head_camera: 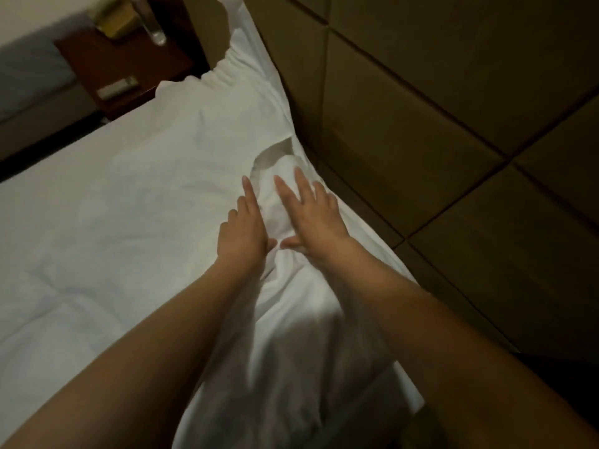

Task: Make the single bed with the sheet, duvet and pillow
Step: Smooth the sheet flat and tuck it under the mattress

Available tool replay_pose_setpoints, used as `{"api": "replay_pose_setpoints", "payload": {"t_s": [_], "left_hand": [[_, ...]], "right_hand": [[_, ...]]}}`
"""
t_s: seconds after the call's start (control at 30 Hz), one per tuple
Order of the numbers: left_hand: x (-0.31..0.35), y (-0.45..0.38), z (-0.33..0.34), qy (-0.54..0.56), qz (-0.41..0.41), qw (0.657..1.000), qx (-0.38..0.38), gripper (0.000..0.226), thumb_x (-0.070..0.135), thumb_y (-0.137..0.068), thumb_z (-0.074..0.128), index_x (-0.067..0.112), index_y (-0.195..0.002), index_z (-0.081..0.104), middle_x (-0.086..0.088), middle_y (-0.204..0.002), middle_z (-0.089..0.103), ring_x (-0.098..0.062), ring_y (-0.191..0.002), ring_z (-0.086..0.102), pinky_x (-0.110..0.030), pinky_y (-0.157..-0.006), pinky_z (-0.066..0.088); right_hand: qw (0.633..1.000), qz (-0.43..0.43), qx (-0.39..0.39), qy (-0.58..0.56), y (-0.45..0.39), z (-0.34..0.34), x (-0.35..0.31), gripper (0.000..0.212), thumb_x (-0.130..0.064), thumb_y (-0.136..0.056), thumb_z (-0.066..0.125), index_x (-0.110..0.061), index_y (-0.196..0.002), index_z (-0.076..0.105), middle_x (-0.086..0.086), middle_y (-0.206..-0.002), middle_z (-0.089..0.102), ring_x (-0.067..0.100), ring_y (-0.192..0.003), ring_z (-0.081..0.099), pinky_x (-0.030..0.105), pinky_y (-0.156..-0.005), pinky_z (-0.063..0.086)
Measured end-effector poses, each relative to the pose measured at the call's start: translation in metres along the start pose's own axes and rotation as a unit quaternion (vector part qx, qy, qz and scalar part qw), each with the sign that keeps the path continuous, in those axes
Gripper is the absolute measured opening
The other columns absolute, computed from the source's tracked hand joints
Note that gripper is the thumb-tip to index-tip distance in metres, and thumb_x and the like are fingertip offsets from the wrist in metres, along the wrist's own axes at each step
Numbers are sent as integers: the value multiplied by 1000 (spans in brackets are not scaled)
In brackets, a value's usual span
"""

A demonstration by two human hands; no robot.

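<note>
Both hands, the left hand (pixel 243 228) and the right hand (pixel 312 215), lie flat with fingers straight on the white sheet (pixel 136 196). It bunches just ahead of them, running long beside the padded wall (pixel 421 124). The right hand is nearer that edge.

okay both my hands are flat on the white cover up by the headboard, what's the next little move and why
Probably sweep both hands outward along the headboard edge. The left hand and right hand lie open on the white bedding, with a bunched fold between the thumbs and a gaping pocket just beyond the fingertips, so that patch isn't flat yet.
</note>
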State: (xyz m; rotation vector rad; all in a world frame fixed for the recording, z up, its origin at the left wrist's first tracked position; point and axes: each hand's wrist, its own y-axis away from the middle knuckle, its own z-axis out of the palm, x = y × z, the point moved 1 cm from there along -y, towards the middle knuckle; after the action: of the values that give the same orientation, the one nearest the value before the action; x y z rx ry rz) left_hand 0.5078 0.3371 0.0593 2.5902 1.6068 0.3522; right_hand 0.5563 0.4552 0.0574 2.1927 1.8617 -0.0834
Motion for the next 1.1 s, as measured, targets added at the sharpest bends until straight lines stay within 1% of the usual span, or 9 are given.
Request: {"api": "replay_pose_setpoints", "payload": {"t_s": [0.17, 0.27, 0.33, 0.4, 0.53, 0.63, 0.73, 0.8, 1.1], "left_hand": [[-35, 40, 7, 6, -65, 997, -34, 111, 62, -79, 60, 6, -150, -4, -12, -156, 12, -27, -142, 22, -46, -114, 27], [-56, 83, 27, -67, -60, 995, -37, 123, 78, -64, 59, 0, -149, 16, -19, -148, 33, -33, -133, 40, -52, -105, 35], [-75, 107, 46, -140, -6, 990, -28, 117, 69, -51, 73, 4, -141, 37, -20, -130, 56, -37, -112, 59, -56, -87, 47], [-98, 124, 54, -177, -16, 984, 0, 94, 37, -59, 76, 14, -142, 38, -17, -122, 62, -37, -98, 64, -52, -77, 49], [-141, 133, 43, -182, -109, 977, 6, 85, 2, -77, 65, 30, -148, 29, -12, -99, 63, -25, -60, 52, -33, -53, 42], [-166, 129, 29, -96, -223, 970, -24, 78, 9, -92, 54, 28, -152, 8, -9, -109, 53, -24, -87, 55, -38, -75, 46], [-173, 127, 19, -58, -252, 965, -36, 39, 12, -87, 61, 8, -124, 48, -9, -108, 54, -25, -92, 58, -33, -74, 47], [-173, 129, 19, -23, -246, 968, -49, 28, 7, -84, 62, 5, -110, 52, -10, -105, 55, -26, -90, 59, -32, -69, 45], [-229, 176, 18, 92, -192, 970, -120, 46, 46, -91, 51, 18, -127, 46, -4, -120, 52, -23, -108, 53, -33, -90, 43]], "right_hand": [[921, -270, -22, 281, -32, -8, -39, 97, -41, -88, 58, -24, -150, -16, 5, -159, -14, 34, -145, -6, 59, -113, 1], [866, -333, -69, 367, -45, -3, -62, 74, -36, -92, 50, -18, -151, 9, 7, -156, 19, 29, -144, 15, 58, -112, -1], [852, -365, -107, 360, -50, -2, -74, 50, -29, -91, 51, -17, -138, 39, 3, -135, 49, 24, -127, 40, 52, -111, 15], [845, -380, -126, 354, -56, -6, -76, 31, -30, -89, 52, -22, -119, 54, -2, -120, 60, 22, -117, 49, 41, -104, 26], [887, -301, -77, 342, -69, -23, -71, 26, -21, -91, 45, -22, -111, 61, -1, -119, 61, 25, -114, 51, 41, -101, 28], [911, -229, -50, 341, -81, -32, -79, 30, -20, -92, 45, -23, -116, 62, -1, -120, 60, 25, -116, 49, 45, -104, 26], [921, -180, -71, 339, -83, -36, -87, 31, -24, -95, 42, -29, -120, 60, -2, -122, 58, 24, -119, 47, 46, -105, 25], [922, -164, -85, 341, -79, -35, -87, 33, -24, -97, 39, -29, -125, 56, -1, -125, 57, 25, -120, 46, 45, -103, 28], [926, -119, -95, 345, -69, -40, -85, 33, -28, -100, 33, -30, -127, 52, -2, -123, 58, 24, -122, 43, 44, -104, 27]]}}
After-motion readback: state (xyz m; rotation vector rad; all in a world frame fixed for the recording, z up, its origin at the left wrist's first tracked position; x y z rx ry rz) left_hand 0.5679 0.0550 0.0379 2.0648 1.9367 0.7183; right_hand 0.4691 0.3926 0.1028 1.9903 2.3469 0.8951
